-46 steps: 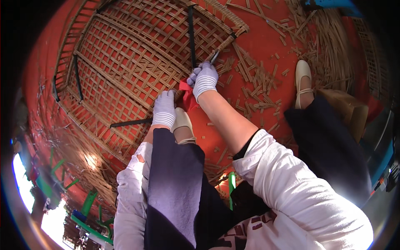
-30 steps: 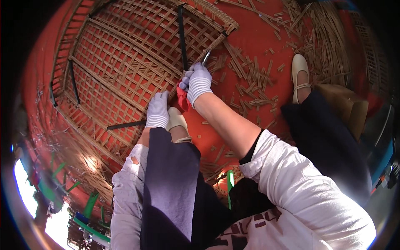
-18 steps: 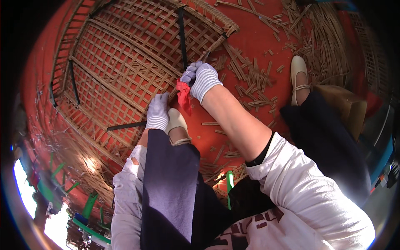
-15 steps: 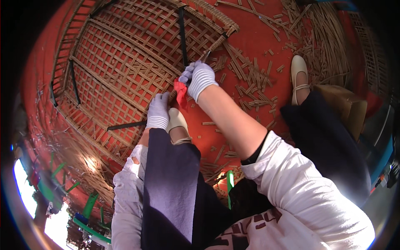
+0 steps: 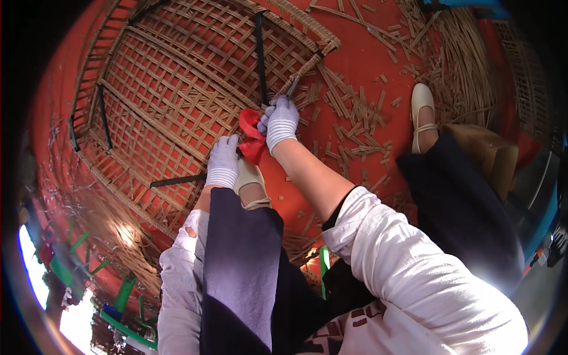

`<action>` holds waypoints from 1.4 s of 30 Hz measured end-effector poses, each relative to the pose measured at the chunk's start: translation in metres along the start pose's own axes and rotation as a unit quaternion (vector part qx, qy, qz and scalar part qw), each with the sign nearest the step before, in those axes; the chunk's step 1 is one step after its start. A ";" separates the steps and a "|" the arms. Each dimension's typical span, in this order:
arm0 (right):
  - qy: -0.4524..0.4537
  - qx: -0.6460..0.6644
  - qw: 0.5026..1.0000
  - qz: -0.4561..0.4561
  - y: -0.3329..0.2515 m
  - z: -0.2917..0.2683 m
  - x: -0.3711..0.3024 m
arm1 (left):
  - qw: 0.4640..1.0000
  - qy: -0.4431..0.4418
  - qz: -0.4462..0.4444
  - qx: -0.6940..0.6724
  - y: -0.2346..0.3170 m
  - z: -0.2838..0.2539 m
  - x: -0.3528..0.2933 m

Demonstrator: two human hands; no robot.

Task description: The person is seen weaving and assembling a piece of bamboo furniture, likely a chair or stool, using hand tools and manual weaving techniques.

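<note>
A large brown woven basket with an open lattice and black straps lies tilted across the upper left. My left hand, in a white-and-grey striped glove, grips the basket's near edge, its fingers partly hidden. At the basket's right corner side, my right hand, gloved alike, is closed on scissors whose red cloth-wrapped handles stick out to its left. Their metal tip shows beyond the fingers, against the basket's rim. How the blades stand is too small to tell.
Short cut strips litter the red floor right of the basket. A bundle of long strips lies at the upper right. My shoes flank the work, and a brown carton stands beside my right leg.
My right hand has drawn slightly down and nearer, and the red scissor handles have swung up and spread into a wider loop. The left hand stays at the basket edge.
</note>
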State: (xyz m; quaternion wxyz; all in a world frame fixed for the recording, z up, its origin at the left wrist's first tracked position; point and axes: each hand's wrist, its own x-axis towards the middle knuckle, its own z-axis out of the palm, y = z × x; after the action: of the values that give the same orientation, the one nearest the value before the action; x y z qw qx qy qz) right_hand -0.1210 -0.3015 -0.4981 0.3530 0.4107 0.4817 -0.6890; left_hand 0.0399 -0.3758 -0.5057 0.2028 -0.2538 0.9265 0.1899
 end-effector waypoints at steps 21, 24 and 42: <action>-0.024 0.130 0.984 0.118 -0.028 0.016 -0.010 | 0.999 -0.022 -0.030 -0.027 0.008 -0.005 0.003; 0.002 0.085 0.988 0.130 -0.031 0.013 -0.010 | 0.998 -0.055 -0.042 -0.005 0.008 -0.005 0.005; 0.002 0.074 0.989 0.131 -0.029 0.015 -0.009 | 1.000 -0.010 -0.026 -0.005 0.001 0.002 0.002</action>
State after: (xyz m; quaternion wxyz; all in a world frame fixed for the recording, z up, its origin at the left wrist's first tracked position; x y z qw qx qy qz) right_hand -0.1460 -0.3065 -0.4768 0.4073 0.4967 0.3722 -0.6700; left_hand 0.0382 -0.3747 -0.5081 0.2162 -0.2767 0.9166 0.1914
